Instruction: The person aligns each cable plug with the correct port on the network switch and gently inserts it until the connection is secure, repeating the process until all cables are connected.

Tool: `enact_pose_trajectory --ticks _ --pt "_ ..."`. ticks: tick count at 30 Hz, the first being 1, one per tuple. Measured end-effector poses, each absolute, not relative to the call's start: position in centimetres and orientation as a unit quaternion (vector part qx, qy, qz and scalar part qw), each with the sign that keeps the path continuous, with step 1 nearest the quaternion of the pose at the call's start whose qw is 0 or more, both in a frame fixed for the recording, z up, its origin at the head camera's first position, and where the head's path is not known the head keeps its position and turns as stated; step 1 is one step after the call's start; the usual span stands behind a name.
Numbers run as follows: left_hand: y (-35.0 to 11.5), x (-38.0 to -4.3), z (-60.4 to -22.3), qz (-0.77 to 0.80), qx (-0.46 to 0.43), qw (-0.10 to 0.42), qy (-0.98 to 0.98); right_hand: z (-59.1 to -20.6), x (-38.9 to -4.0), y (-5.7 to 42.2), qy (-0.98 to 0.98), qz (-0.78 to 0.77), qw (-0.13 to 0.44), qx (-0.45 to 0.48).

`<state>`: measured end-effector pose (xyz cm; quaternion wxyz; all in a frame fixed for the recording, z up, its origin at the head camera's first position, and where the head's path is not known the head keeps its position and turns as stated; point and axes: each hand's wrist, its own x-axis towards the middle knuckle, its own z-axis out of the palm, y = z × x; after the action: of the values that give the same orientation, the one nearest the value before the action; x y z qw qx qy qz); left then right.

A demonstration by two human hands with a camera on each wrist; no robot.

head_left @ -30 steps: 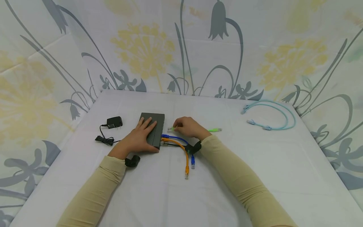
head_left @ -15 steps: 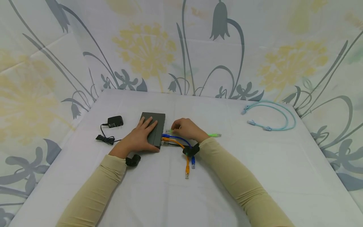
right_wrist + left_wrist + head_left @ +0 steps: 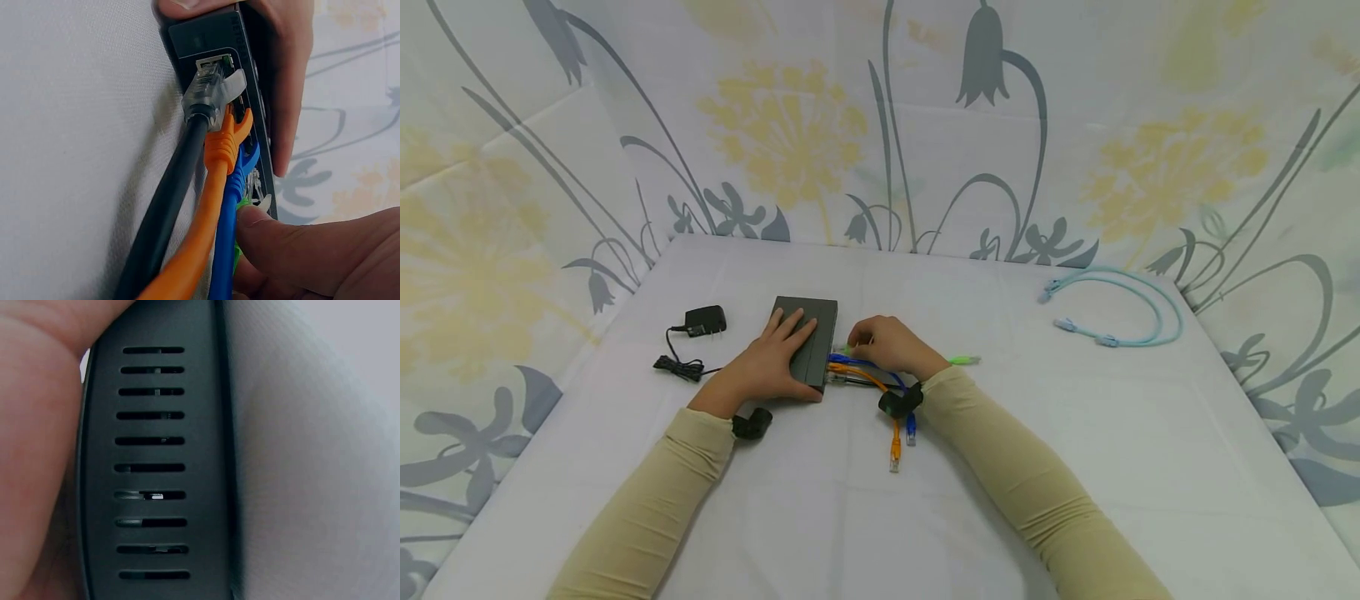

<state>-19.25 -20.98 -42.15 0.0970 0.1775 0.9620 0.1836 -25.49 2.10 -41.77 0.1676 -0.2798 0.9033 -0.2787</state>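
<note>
In the head view, one adapter lies left, pale blue cabling far right; between, the left hand splays over one box. Left wrist: ten slots. Right wrist: three plugged-in cables crowd one green cable the right hand pinches.

I'm watching a dark grey box lying under the left fingers. A bright green cable is showing at the right fingers, with a blue cable, orange cable and black cable running beside them. Behind the fingers I'm seeing beige sleeves; beyond the fingers, yellow flowers and grey flowers are patterning a white backdrop.
</note>
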Motion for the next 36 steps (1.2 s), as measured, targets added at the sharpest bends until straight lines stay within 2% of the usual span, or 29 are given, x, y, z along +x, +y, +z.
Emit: enact_pose_trajectory --ticks 36 --pt "-21.08 -19.29 -42.26 0.185 0.18 0.093 0.962 -41.38 -25.82 1.62 0.9 -0.261 0.17 -0.303"
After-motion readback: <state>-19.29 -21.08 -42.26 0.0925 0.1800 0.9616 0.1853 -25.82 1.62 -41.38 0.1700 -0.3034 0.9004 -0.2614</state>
